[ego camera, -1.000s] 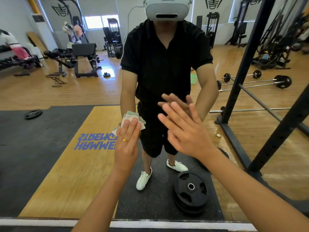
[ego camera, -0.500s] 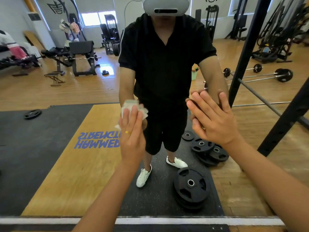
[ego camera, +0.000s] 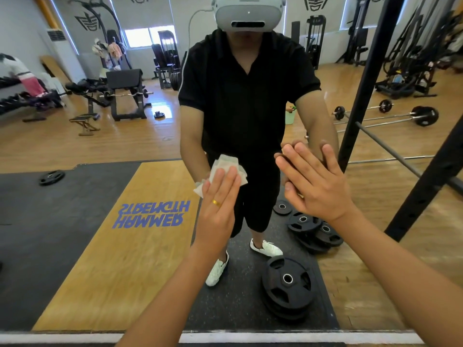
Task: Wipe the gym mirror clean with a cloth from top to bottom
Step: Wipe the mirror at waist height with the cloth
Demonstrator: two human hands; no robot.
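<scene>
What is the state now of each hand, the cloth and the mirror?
left hand: open, straight fingers press the cloth to the mirror.
right hand: open, flat against the mirror, holds nothing.
cloth: crumpled, pinned between left hand and mirror.
mirror: upright, reflects the gym clearly.

Cloth [ego camera: 226, 164] mostly covered by left hand [ego camera: 218, 196]; only crumpled upper edge shows. Right hand [ego camera: 315, 186] palm faces away, contact with mirror [ego camera: 75, 146] unseen. Mirror top and sides cut off.
</scene>
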